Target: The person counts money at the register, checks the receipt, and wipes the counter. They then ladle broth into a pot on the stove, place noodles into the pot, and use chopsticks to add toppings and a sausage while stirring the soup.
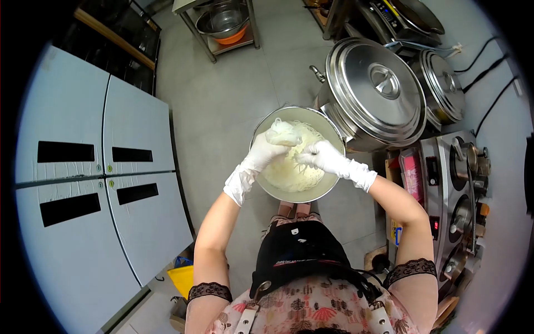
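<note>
Left hand (pixel 268 150), gloved, closed round noodle bundle (pixel 285 132); right hand (pixel 327 158) just beside, fingers bent, cannot tell if gripping; loose noodles (pixel 292 178) below in pale bucket (pixel 300 196); steel pot (pixel 372 92) far right.

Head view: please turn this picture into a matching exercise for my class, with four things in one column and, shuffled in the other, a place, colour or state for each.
Things
1. Noodles
2. Left hand and right hand
3. Apron
4. Large steel pot

Place, colour or state
A. Black
B. Covered with a lid
C. Piled inside the bucket
D. In white gloves

Right pairs: 1-C, 2-D, 3-A, 4-B
</note>
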`<state>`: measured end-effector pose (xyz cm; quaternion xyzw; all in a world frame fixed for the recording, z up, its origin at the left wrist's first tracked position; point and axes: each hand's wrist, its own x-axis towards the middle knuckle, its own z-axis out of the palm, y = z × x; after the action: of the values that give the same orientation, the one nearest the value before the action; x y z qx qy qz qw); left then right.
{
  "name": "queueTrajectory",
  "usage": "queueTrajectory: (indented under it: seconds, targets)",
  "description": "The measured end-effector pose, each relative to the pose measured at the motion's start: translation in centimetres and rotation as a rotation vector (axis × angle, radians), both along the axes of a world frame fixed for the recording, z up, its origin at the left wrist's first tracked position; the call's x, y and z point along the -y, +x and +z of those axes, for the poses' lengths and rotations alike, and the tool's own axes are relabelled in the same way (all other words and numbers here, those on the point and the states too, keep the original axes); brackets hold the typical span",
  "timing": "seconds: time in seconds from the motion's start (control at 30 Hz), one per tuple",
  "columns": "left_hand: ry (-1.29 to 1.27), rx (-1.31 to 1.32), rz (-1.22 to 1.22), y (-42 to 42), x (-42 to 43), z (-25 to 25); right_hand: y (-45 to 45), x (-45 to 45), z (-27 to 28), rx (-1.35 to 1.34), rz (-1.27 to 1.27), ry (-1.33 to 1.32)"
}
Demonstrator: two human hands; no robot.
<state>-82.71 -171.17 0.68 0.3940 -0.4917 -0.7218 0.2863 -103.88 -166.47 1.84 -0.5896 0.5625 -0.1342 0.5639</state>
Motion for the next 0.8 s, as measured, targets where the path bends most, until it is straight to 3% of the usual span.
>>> queueTrajectory:
  seconds: [0.27, 0.37, 0.57, 0.7, 0.8]
  targets:
    - [0.062, -0.146, -0.103, -2.3, -0.2, 1.8, 0.9, 1.0, 4.7, 0.084, -0.301, -0.032]
    - [0.045, -0.163, -0.178, -3.1, -0.3, 1.7, 1.3, 1.1, 4.3, -0.109, -0.298, -0.262]
    - [0.101, -0.199, -0.118, -3.9, -0.1, 0.8, 0.7, 0.7, 8.1, -0.283, -0.160, -0.456]
    - [0.058, -0.119, -0.102, -4.0, 0.0, 5.8, -2.0, -0.6, 11.1, -0.091, -0.118, -0.322]
    - [-0.017, -0.057, -0.121, -3.6, 0.4, 9.2, -4.0, -1.9, 9.9, -0.025, -0.222, -0.226]
